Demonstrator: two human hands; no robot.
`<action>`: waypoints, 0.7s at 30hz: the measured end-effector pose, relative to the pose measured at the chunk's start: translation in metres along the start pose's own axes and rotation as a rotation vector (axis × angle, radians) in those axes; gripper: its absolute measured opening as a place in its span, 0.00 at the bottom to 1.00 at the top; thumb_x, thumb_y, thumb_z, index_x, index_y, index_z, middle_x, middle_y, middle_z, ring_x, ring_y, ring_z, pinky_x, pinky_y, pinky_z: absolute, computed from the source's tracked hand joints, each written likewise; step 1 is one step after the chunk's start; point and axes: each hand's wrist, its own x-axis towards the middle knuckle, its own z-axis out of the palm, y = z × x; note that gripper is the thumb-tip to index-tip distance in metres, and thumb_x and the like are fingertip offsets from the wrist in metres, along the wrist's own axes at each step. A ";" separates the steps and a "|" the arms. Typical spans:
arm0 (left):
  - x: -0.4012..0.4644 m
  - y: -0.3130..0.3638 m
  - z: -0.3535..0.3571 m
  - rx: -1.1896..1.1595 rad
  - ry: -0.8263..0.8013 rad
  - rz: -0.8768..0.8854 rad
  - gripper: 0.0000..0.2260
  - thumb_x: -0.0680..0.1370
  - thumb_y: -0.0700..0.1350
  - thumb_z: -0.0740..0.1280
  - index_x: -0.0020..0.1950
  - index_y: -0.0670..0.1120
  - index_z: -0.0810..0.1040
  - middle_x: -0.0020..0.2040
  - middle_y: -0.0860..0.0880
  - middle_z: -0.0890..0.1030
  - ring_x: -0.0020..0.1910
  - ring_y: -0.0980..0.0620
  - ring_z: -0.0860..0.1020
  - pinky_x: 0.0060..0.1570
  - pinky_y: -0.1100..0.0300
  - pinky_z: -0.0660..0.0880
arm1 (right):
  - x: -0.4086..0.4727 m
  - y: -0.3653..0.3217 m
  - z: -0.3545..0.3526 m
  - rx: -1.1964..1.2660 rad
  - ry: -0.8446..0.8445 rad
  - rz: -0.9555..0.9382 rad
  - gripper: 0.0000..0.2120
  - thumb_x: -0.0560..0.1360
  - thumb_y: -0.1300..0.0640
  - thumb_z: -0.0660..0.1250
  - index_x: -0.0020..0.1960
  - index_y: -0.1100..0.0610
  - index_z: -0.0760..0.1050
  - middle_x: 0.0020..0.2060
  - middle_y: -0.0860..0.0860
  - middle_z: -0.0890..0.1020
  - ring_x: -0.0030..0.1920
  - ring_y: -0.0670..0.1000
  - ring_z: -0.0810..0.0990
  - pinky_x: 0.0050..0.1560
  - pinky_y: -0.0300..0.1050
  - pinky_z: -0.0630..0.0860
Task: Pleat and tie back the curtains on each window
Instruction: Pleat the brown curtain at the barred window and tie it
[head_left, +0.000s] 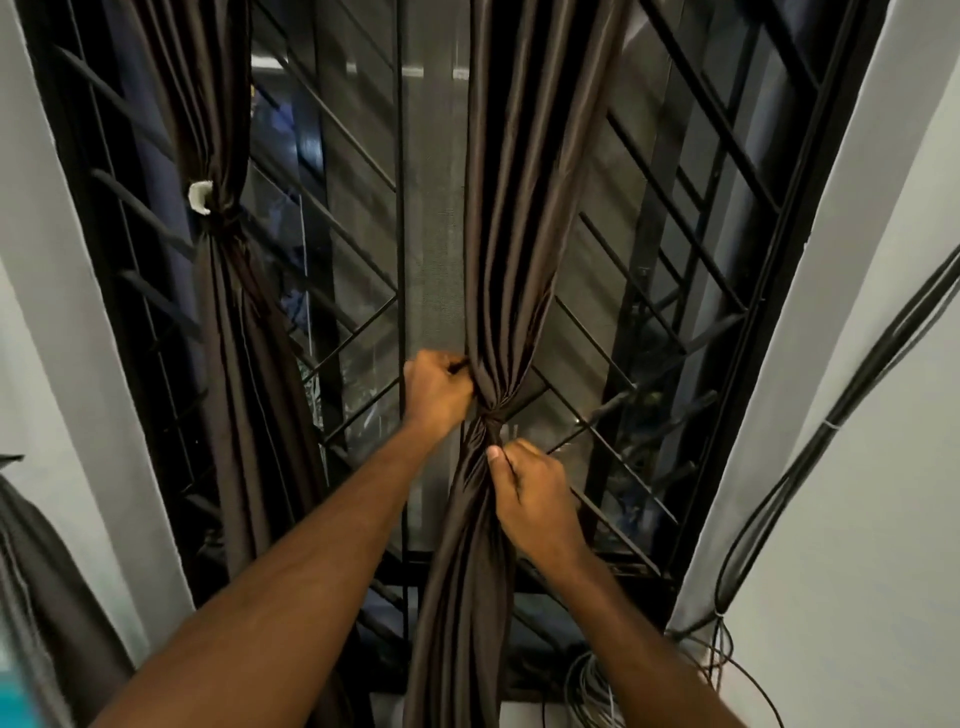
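A dark brown curtain (511, 218) hangs down the middle of the window, gathered into pleats and cinched at a knot (493, 413). My left hand (436, 389) grips the cloth just left of and above the knot. My right hand (535, 488) pinches the bunched cloth right below the knot. A second brown curtain (223, 312) hangs at the left, tied at its waist (223, 218) with a small white piece (200, 197) beside the tie.
Black window grille bars (675, 218) with a mesh screen (431, 234) stand behind the curtains. White walls (857, 415) flank the window. Black cables (810, 447) run down the right wall to a coil (597, 691) at the bottom. Grey fabric (47, 597) lies at the lower left.
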 end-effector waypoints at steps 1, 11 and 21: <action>-0.001 -0.003 0.004 -0.009 0.003 -0.018 0.18 0.77 0.38 0.69 0.28 0.50 0.75 0.26 0.51 0.77 0.25 0.56 0.74 0.28 0.63 0.67 | -0.003 0.002 0.001 -0.005 -0.002 0.001 0.18 0.84 0.55 0.60 0.36 0.52 0.64 0.31 0.43 0.65 0.31 0.40 0.67 0.34 0.35 0.58; -0.029 -0.031 -0.010 -0.392 -0.242 -0.213 0.15 0.82 0.47 0.66 0.45 0.35 0.81 0.28 0.48 0.74 0.24 0.56 0.70 0.25 0.64 0.65 | -0.027 0.026 0.009 -0.033 0.034 0.104 0.19 0.81 0.55 0.66 0.33 0.53 0.67 0.32 0.47 0.69 0.31 0.44 0.70 0.33 0.38 0.63; -0.110 -0.174 -0.031 -0.058 -0.252 -0.365 0.19 0.82 0.44 0.66 0.36 0.33 0.81 0.22 0.53 0.75 0.22 0.61 0.72 0.28 0.66 0.70 | -0.104 0.041 0.077 -0.038 -0.139 0.212 0.20 0.80 0.52 0.65 0.31 0.52 0.65 0.28 0.47 0.69 0.27 0.48 0.69 0.31 0.46 0.70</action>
